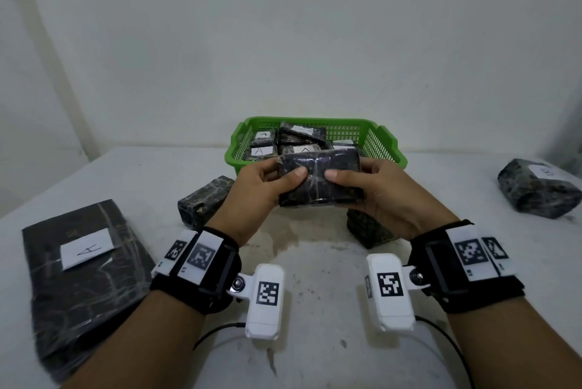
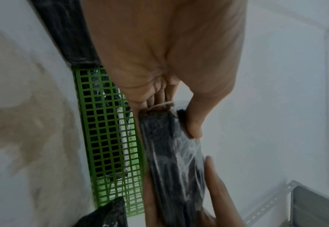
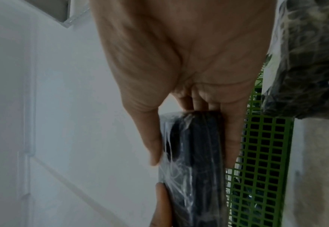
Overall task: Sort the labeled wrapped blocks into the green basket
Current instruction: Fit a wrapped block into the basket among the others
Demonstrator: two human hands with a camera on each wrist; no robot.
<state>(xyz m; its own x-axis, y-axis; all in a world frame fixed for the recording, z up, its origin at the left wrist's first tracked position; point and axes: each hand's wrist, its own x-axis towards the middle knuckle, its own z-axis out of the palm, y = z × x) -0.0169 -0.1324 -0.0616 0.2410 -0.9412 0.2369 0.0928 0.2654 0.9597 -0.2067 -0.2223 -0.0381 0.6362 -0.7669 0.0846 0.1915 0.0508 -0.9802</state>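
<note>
Both hands hold one dark plastic-wrapped block [image 1: 319, 179] above the table, just in front of the green basket [image 1: 382, 140]. My left hand [image 1: 267, 184] grips its left end, thumb on the near face. My right hand [image 1: 368, 187] grips its right end the same way. No label shows on the face turned to me. The left wrist view shows the block [image 2: 171, 153] pinched between thumb and fingers beside the basket's mesh wall [image 2: 109, 138]. In the right wrist view the block [image 3: 194, 161] is pinched likewise. Several blocks with white "A" labels [image 1: 262, 151] lie in the basket.
A large flat wrapped packet marked "A" [image 1: 85, 266] lies at the front left. A loose block [image 1: 204, 201] sits left of my hands, another [image 1: 368, 231] stands under my right hand, and a labeled one [image 1: 538, 188] lies far right. A white wall rises behind the table.
</note>
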